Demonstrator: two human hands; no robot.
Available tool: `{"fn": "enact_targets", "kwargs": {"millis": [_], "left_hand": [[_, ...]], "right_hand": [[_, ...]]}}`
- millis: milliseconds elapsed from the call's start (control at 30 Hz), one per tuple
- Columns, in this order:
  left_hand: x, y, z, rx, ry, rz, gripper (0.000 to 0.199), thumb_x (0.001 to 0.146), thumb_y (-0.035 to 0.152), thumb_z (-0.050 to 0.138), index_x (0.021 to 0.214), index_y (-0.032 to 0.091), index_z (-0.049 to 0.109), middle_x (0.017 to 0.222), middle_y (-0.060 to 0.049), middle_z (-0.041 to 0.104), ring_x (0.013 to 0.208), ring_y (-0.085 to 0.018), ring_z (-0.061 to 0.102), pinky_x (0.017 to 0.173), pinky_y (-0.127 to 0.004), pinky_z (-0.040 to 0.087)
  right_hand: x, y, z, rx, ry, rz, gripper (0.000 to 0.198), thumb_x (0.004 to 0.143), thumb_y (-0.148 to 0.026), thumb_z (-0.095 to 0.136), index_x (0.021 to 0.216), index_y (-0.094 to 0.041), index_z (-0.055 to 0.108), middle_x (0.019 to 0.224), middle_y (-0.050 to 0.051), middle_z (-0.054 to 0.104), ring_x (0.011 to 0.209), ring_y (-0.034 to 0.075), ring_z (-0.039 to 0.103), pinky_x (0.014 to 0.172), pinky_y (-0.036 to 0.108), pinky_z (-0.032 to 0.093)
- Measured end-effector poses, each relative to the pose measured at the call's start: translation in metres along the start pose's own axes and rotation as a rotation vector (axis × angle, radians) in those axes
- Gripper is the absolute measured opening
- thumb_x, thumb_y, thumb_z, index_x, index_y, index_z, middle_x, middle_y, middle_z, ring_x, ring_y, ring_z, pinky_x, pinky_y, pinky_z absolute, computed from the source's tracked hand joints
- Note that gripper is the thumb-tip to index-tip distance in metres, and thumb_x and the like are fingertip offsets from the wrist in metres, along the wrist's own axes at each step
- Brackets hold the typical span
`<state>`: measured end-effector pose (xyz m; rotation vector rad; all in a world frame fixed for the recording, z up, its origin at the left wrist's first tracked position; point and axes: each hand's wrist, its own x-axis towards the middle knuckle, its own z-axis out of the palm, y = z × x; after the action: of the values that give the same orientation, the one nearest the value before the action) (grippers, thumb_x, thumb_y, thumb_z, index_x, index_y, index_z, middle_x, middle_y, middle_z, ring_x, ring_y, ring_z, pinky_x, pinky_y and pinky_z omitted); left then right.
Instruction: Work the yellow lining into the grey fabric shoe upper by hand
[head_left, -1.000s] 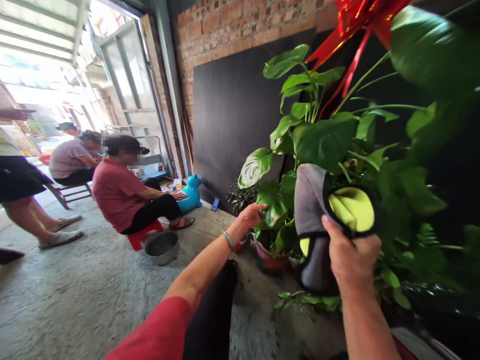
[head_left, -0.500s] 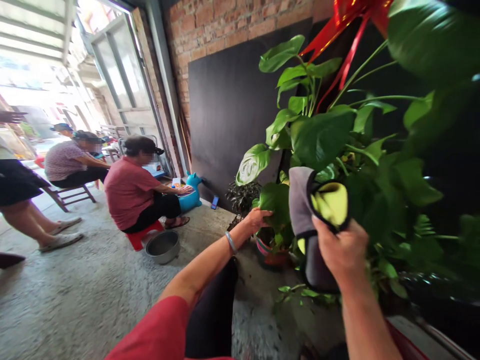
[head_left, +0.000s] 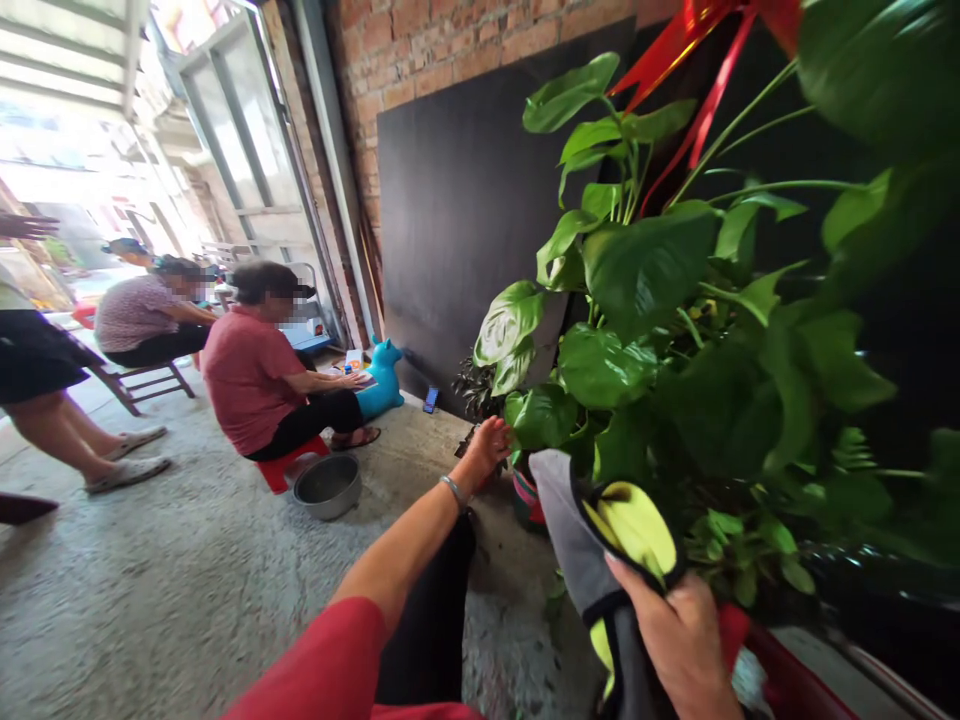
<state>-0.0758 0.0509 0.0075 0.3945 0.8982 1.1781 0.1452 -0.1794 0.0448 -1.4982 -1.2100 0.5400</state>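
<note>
My right hand (head_left: 679, 630) grips a folded cleaning cloth (head_left: 564, 525), grey outside and yellow inside with black edging. The cloth hangs in front of the lower leaves of a potted plant (head_left: 649, 265) with large glossy green leaves. My left hand (head_left: 486, 447), with a bangle on its wrist, is raised beside a low leaf (head_left: 546, 415). Its fingers look loosely bent and apart, holding nothing. Whether the fingertips touch the leaf edge is unclear. Part of the plant's pot (head_left: 527, 497) shows behind the cloth.
A grey basin (head_left: 328, 487) stands on the concrete floor left of my arm. Behind it a person (head_left: 251, 375) sits on a red stool beside a blue animal-shaped toy (head_left: 384, 378). A phone (head_left: 430, 399) leans near the dark board (head_left: 480, 220). Red ribbon (head_left: 675, 50) hangs above the plant.
My left hand has come off the low leaf and drawn back to the left. My right hand has lowered with the cloth, moving away from the upper leaves.
</note>
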Motion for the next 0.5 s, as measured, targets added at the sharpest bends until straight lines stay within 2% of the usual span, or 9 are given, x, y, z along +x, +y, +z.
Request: {"fn": "enact_targets", "kwargs": {"millis": [67,133,200,300,400,467,500], "left_hand": [[-0.002,-0.021,0.016,0.060,-0.128,-0.012,0.012,0.086,0.027,0.068,0.089,0.016,0.064,0.077,-0.004,0.069,0.067,-0.016,0.063,0.073,-0.031,0.054],[-0.005,-0.036,0.029,0.120,-0.169,0.001,0.014,0.079,0.021,0.073,0.085,0.015,0.062,0.074,-0.002,0.067,0.065,-0.015,0.061,0.074,-0.032,0.055],[-0.008,-0.044,0.034,0.163,-0.153,0.027,0.017,0.075,0.018,0.076,0.080,0.015,0.059,0.069,0.000,0.064,0.059,-0.013,0.059,0.069,-0.030,0.054],[-0.015,-0.050,0.022,0.194,-0.152,0.021,0.020,0.072,0.019,0.076,0.077,0.015,0.057,0.066,0.000,0.063,0.055,-0.012,0.057,0.061,-0.025,0.049],[-0.026,-0.058,0.002,0.305,-0.192,-0.069,0.017,0.072,0.021,0.074,0.079,0.014,0.059,0.070,-0.002,0.066,0.058,-0.014,0.061,0.061,-0.026,0.049],[-0.038,-0.065,0.001,0.434,-0.236,-0.117,0.016,0.072,0.021,0.073,0.078,0.013,0.062,0.070,-0.004,0.067,0.060,-0.015,0.062,0.064,-0.028,0.050],[-0.044,-0.068,0.006,0.492,-0.278,-0.117,0.016,0.071,0.021,0.073,0.079,0.012,0.064,0.070,-0.004,0.068,0.062,-0.016,0.063,0.065,-0.028,0.051]], "right_hand": [[0.022,-0.017,0.005,0.012,0.131,-0.073,0.041,0.071,-0.056,0.069,0.086,-0.019,0.078,0.103,0.017,0.078,0.107,0.036,0.072,0.101,0.048,0.053],[0.039,-0.023,0.018,0.002,0.229,-0.117,0.046,0.068,-0.057,0.066,0.087,-0.017,0.078,0.104,0.020,0.077,0.108,0.037,0.071,0.100,0.048,0.054],[0.043,-0.015,0.035,-0.020,0.176,-0.105,0.049,0.063,-0.057,0.063,0.087,-0.017,0.077,0.100,0.022,0.077,0.103,0.039,0.072,0.093,0.049,0.057],[0.018,0.013,0.044,-0.048,-0.018,-0.048,0.040,0.062,-0.054,0.062,0.081,-0.021,0.077,0.093,0.019,0.078,0.096,0.038,0.074,0.088,0.047,0.059],[-0.019,0.025,0.016,-0.033,-0.105,0.062,0.036,0.067,-0.054,0.067,0.080,-0.023,0.077,0.093,0.015,0.078,0.096,0.036,0.074,0.087,0.043,0.060],[-0.033,0.011,-0.015,0.017,-0.075,0.121,0.037,0.068,-0.055,0.072,0.083,-0.022,0.078,0.092,0.013,0.079,0.098,0.035,0.074,0.087,0.042,0.060],[-0.033,-0.001,-0.030,0.048,-0.012,0.128,0.037,0.068,-0.055,0.075,0.085,-0.022,0.078,0.092,0.012,0.079,0.098,0.035,0.074,0.088,0.041,0.060]]}}
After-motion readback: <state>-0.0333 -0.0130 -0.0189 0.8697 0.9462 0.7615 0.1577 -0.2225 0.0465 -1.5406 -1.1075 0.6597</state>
